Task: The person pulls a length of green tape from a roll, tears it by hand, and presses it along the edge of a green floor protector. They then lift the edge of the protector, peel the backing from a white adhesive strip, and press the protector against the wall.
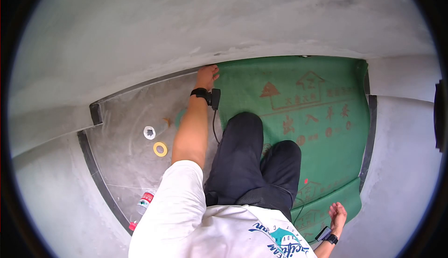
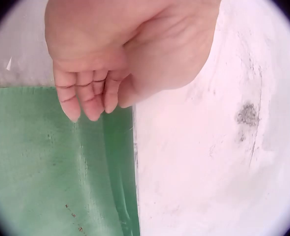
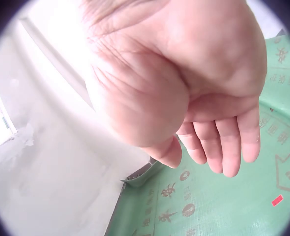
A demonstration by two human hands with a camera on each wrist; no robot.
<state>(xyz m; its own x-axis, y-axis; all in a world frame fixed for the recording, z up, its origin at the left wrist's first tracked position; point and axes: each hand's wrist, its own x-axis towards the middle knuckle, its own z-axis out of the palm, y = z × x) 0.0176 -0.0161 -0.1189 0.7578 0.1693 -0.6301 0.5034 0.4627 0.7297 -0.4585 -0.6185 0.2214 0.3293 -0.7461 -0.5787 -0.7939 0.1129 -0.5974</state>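
A green printed floor sheet (image 1: 322, 127) with red-brown lettering spreads under the person's knees and reaches the far wall. At its far left corner, against the wall, is the left hand (image 1: 207, 76). In the left wrist view, that hand's fingers (image 2: 88, 101) are nearly straight and close together, tips on the sheet's edge strip beside the pale wall. The thumb lies mostly hidden behind the palm. Held low by the person's right side, the right hand (image 1: 338, 213) has loosely bent fingers (image 3: 229, 147) with nothing in them, above the sheet.
Bare grey floor (image 1: 121, 160) lies left of the sheet. On it are a roll of clear film (image 1: 149, 133), a yellow tape roll (image 1: 160, 155) and a bottle with a red label (image 1: 147, 198). Grey walls (image 1: 224, 20) enclose the space. The sheet has a fold (image 1: 345, 195) at lower right.
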